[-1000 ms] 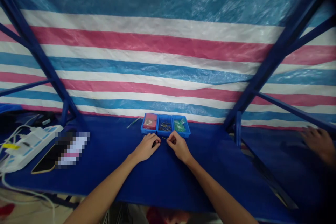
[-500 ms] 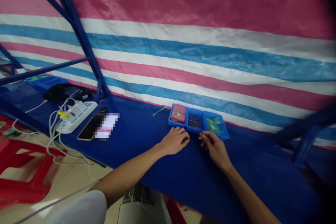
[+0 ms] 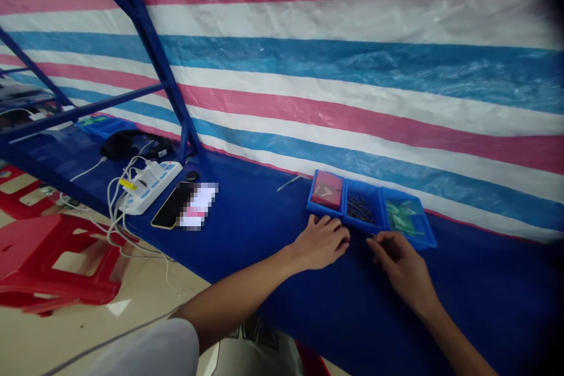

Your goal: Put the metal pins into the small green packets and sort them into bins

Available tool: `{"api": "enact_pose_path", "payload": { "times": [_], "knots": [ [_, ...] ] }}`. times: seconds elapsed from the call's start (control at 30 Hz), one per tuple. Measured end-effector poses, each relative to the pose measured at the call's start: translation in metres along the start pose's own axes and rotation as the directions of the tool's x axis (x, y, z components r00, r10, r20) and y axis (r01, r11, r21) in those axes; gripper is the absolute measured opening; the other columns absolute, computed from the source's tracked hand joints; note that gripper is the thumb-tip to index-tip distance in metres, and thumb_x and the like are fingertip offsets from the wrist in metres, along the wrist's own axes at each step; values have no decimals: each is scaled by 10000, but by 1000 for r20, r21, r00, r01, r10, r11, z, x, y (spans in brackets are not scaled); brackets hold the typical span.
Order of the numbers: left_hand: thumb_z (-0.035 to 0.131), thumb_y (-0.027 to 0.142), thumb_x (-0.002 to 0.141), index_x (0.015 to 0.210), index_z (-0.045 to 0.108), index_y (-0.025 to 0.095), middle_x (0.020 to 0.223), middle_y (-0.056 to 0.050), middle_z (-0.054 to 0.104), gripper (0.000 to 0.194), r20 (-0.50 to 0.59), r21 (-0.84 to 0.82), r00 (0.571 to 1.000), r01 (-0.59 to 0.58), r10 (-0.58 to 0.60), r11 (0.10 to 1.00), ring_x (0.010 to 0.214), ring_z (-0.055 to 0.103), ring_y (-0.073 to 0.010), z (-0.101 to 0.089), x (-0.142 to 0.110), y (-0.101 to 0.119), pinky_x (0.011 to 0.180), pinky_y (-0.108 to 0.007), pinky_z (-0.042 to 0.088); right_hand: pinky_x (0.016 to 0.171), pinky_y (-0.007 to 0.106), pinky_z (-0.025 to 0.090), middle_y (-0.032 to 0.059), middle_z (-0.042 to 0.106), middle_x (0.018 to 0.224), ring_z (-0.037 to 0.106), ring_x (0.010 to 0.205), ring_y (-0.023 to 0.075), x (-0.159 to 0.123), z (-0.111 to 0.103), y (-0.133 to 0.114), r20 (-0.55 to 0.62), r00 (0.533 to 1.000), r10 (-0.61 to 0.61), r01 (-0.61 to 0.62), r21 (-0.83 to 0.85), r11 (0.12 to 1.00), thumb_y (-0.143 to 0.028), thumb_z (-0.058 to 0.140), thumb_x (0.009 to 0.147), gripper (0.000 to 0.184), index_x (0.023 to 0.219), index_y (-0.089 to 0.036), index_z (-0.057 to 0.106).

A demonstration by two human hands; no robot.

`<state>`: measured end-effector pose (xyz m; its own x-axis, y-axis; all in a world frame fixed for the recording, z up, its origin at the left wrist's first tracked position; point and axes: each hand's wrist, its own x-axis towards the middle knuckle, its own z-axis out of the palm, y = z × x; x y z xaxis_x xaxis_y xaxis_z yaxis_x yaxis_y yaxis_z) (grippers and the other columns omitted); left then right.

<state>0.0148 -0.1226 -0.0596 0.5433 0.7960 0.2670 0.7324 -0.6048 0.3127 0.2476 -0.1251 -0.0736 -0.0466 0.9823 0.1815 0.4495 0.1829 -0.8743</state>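
Note:
Three small blue bins stand side by side near the back of the table. The left bin (image 3: 310, 206) holds a red piece with small pale bits on it; dark, thin metal pieces (image 3: 359, 209), like nails or screws, lie in the middle one. Green and clear small pieces (image 3: 403, 216) fill part of the right bin. My left hand (image 3: 321, 244) rests on the table in front of the left bin, its fingers curled under and their tips hidden. Just before the middle and right bins, my right hand (image 3: 400, 264) has thumb and forefinger pinched; anything between them is too small to name.
A thin, pale stick (image 3: 288, 183) lies left of the bins. Further left are a phone (image 3: 170, 205), a white power strip (image 3: 152, 191) with tangled cables, and a black strap-like item (image 3: 127, 145). Blue metal frame bars (image 3: 152, 41) rise there. A red stool (image 3: 57, 252) stands below.
The view has turned, so the bins, phone and both hands appear further right. My hands stay in front of the bins, with the right hand still pinched.

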Motion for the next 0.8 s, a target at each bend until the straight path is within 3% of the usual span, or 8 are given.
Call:
{"api": "enact_pose_path", "payload": {
  "times": [0.37, 0.57, 0.8],
  "knots": [
    [496, 366, 1101, 1126, 629, 215, 1153, -68, 642, 203, -3, 4, 1000, 4, -4, 1000, 1112, 567, -259, -1, 2, 1, 897, -413, 397, 422, 256, 441, -19, 588, 589, 535, 465, 156, 1, -2, -8, -34, 997, 74, -73, 24, 997, -705, 757, 834, 494, 964, -241, 650],
    [521, 366, 1090, 1129, 634, 207, 1159, -71, 644, 199, -11, 47, 1000, 0, 1, 999, 1102, 569, -261, 0, 3, 2, 882, -418, 417, 432, 280, 496, 66, 699, 800, 584, 518, 163, 3, -4, -6, -25, 998, 55, -53, 57, 997, -705, 654, 920, 512, 1063, -216, 707],
    [515, 368, 1087, 1122, 635, 197, 1144, -77, 643, 212, -27, 73, 1000, -8, 10, 997, 1083, 573, -261, 2, 4, 2, 881, -412, 441, 415, 270, 496, 58, 703, 804, 594, 517, 163, 4, -4, -7, -24, 997, 71, -69, 96, 993, -701, 687, 897, 512, 1084, -224, 686]
  ]
}}
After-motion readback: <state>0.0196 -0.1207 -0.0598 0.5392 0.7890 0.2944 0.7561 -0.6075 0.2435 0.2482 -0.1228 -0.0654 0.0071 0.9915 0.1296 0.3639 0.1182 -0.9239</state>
